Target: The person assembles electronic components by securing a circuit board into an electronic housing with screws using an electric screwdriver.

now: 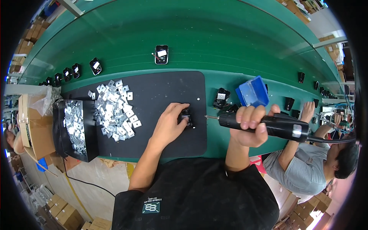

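Observation:
My left hand [171, 122] rests on the black mat [165, 86], its thumb and fingers closed round a small black housing [186, 117] that they partly cover. In my right hand [249, 126] is a black electric screwdriver [281, 127], held level with its bit pointing left toward the housing. The bit's tip stands apart from the housing, over the mat's right edge. Another black housing [221, 98] lies just right of the mat, near a blue plastic bin [253, 92]. Many small silvery metal plates [115, 109] are heaped on the mat's left part.
A black box [91, 134] full of metal plates stands left of the mat, beside a cardboard box [40, 126]. Black units, one with a white label [161, 54], sit along the green bench [214, 38]. At right, a person in a grey shirt [299, 168] works at the bench.

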`<state>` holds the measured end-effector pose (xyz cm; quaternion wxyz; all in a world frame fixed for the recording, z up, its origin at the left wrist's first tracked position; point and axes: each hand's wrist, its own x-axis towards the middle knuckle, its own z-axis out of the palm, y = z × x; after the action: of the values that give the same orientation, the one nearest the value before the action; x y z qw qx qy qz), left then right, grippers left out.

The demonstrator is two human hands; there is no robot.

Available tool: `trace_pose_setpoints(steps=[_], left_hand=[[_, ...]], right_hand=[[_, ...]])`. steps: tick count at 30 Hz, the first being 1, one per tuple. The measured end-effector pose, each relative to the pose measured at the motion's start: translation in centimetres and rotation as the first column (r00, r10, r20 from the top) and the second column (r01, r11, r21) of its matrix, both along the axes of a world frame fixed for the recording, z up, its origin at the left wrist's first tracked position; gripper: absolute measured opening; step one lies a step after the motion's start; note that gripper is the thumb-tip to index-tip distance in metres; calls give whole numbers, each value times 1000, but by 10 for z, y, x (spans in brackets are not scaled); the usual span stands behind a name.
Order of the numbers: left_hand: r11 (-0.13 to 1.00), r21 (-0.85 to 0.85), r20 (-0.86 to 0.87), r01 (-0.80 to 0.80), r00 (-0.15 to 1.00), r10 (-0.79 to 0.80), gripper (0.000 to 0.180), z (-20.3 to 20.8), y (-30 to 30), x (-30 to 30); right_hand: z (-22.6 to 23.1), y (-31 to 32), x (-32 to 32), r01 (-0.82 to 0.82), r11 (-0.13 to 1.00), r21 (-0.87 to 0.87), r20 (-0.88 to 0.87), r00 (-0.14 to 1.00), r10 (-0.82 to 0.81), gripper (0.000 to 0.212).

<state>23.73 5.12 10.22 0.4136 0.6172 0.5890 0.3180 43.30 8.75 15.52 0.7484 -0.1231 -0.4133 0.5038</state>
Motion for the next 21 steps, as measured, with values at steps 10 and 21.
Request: trace_pose_setpoints(steps=[10,21], left_hand=[[999,-41,-41,-8,999,7,32,-4,-2,-3],[982,39,-147,186,973,-179,82,6,-15,-19]], right_hand=[[7,-1,15,58,998,24,-33,998,-57,45],[-37,-11,-38,-17,994,-112,57,998,23,46]])
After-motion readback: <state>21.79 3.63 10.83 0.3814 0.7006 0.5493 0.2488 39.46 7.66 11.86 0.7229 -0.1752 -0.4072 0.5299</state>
